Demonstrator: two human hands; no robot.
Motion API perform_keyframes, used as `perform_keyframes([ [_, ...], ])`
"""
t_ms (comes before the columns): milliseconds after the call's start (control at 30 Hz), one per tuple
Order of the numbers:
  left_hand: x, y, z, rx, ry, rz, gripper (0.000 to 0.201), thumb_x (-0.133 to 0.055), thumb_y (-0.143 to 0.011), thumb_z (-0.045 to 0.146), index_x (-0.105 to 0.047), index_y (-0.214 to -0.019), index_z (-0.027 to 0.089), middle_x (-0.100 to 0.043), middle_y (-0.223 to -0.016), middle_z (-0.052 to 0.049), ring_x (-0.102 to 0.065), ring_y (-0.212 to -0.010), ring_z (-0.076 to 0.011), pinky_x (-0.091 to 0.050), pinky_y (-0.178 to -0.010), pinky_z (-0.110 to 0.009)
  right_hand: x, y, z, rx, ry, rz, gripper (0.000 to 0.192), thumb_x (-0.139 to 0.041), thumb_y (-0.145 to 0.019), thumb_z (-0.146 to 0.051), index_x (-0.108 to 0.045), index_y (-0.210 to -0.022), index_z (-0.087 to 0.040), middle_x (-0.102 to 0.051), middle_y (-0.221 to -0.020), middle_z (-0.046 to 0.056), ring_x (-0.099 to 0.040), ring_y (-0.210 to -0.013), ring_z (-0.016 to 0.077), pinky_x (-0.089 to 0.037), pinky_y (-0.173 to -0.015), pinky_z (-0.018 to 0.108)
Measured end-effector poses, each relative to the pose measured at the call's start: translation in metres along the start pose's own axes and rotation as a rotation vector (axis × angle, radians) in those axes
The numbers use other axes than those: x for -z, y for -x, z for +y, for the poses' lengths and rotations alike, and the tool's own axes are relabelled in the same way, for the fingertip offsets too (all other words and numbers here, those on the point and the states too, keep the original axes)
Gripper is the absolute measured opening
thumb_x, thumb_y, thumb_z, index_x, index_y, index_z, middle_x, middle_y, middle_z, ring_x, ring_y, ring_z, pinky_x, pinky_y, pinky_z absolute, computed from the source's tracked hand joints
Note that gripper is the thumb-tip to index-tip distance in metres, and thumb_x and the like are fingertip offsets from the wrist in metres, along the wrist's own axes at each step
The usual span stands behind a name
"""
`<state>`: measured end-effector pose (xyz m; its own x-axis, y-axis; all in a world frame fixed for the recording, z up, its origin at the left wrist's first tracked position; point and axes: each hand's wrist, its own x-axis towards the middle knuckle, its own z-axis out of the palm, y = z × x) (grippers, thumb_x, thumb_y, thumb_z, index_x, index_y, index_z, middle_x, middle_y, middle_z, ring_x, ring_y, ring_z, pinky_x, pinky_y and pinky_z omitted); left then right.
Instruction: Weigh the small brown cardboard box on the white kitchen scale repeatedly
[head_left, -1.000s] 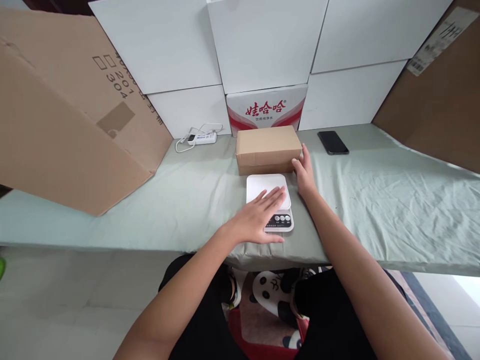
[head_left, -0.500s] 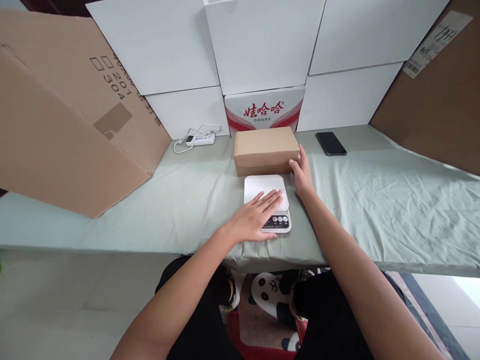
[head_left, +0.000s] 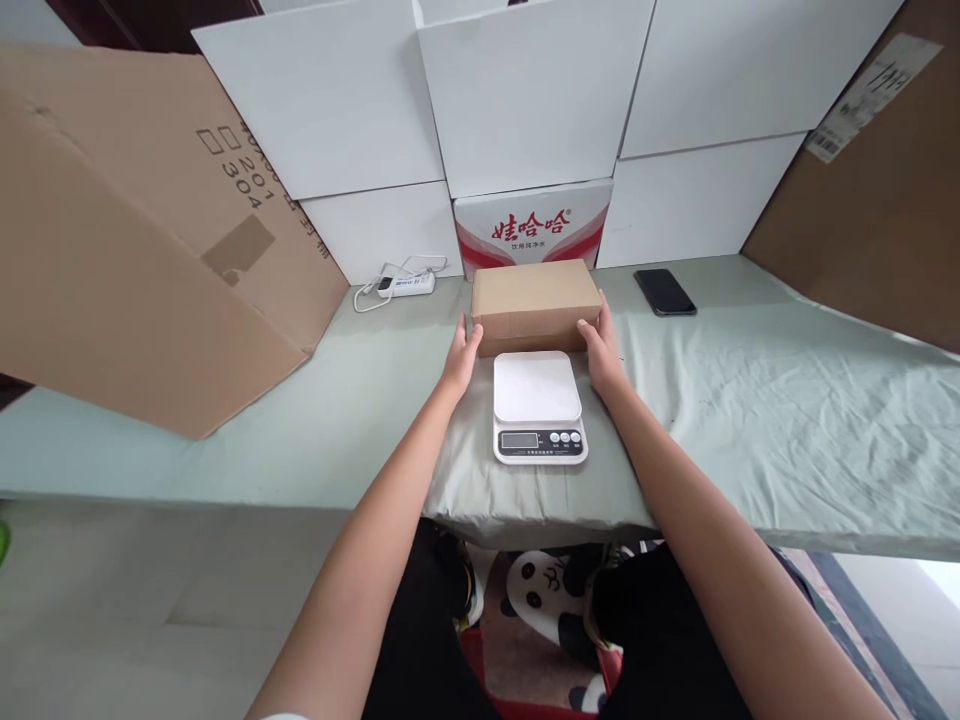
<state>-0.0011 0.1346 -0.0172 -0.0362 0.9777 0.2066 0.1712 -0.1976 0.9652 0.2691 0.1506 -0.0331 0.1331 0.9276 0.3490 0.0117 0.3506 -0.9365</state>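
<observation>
Bracketing a brown box from both sides, the two hands pressed against its short ends on the table. The left hand lay with its fingers spread flat against the box's left end, and the right hand had its fingers curved round the front right corner, so that the box was held between the two palms rather than clenched in either one. Whether its underside was clear of the cloth could not be told. The box sat at the middle of the table, lengthwise across the view, its top closed. Just in front of it, almost touching its near face, stood a white scale with a bare platform, a small display and three buttons along its near edge; both wrists passed on either side of it. Behind the box rose a white carton with red print, part of a wall of white cartons. A black phone lay to the right, well apart, and a white power strip with its cord lay to the left, near a large brown carton leaning over the table.
</observation>
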Motion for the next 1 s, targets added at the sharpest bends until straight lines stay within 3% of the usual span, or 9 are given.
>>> perform_keyframes([
  [100, -0.013, -0.012, -0.005, -0.028, 0.122, -0.023, 0.092, -0.041, -0.102, 0.084, -0.041, -0.171, 0.023, -0.043, -0.183, -0.013, -0.035, -0.174, -0.0277, -0.03, -0.143, -0.048, -0.008, 0.002, -0.011, 0.007, -0.014, 0.007, 0.109, -0.074, -0.081, -0.078, -0.033, -0.173, -0.036, -0.033, -0.188, 0.001, -0.018, -0.179, 0.0324, -0.01, -0.15, 0.055],
  [233, -0.015, -0.005, 0.009, -0.067, 0.154, 0.032, 0.087, -0.042, -0.103, 0.083, -0.042, -0.17, 0.029, -0.042, -0.184, -0.007, -0.035, -0.174, -0.0259, -0.031, -0.142, -0.047, -0.01, 0.006, -0.032, 0.104, 0.006, -0.073, 0.109, -0.071, -0.086, -0.079, -0.022, -0.176, -0.042, -0.026, -0.19, -0.003, -0.017, -0.18, 0.0322, -0.015, -0.149, 0.058],
  [367, -0.007, 0.029, 0.033, -0.169, 0.146, 0.031, 0.086, -0.044, -0.102, 0.083, -0.043, -0.171, 0.032, -0.046, -0.182, -0.006, -0.038, -0.173, -0.0275, -0.034, -0.141, -0.042, -0.004, 0.025, -0.057, 0.181, 0.056, -0.087, 0.105, -0.067, -0.093, -0.077, -0.013, -0.178, -0.047, -0.023, -0.191, -0.003, -0.023, -0.178, 0.034, -0.023, -0.147, 0.061],
  [500, -0.001, 0.076, 0.051, -0.196, 0.059, 0.078, 0.089, -0.041, -0.101, 0.088, -0.043, -0.171, 0.033, -0.051, -0.179, -0.007, -0.033, -0.175, -0.0306, -0.031, -0.143, -0.045, 0.006, 0.065, -0.071, 0.148, 0.085, -0.126, 0.104, -0.07, -0.095, -0.073, -0.011, -0.178, -0.05, -0.028, -0.189, -0.001, -0.032, -0.175, 0.0364, -0.032, -0.144, 0.063],
  [733, -0.004, 0.129, 0.059, -0.232, 0.054, 0.029, 0.089, -0.043, -0.101, 0.086, -0.043, -0.17, 0.031, -0.055, -0.175, -0.012, -0.035, -0.174, -0.036, -0.035, -0.141, -0.052, 0.028, 0.112, -0.074, 0.143, 0.118, -0.089, 0.095, -0.071, -0.097, -0.067, -0.018, -0.174, -0.052, -0.033, -0.185, 0.002, -0.038, -0.171, 0.0398, -0.042, -0.138, 0.066],
  [1000, -0.009, 0.14, 0.05, -0.166, 0.044, 0.041, 0.088, -0.042, -0.101, 0.086, -0.041, -0.171, 0.033, -0.054, -0.175, -0.012, -0.03, -0.176, -0.0373, -0.037, -0.14, -0.056, 0.033, 0.119, -0.064, 0.083, 0.101, -0.079, 0.094, -0.075, -0.093, -0.068, -0.023, -0.17, -0.049, -0.042, -0.177, 0.006, -0.042, -0.167, 0.0417, -0.051, -0.131, 0.065],
])
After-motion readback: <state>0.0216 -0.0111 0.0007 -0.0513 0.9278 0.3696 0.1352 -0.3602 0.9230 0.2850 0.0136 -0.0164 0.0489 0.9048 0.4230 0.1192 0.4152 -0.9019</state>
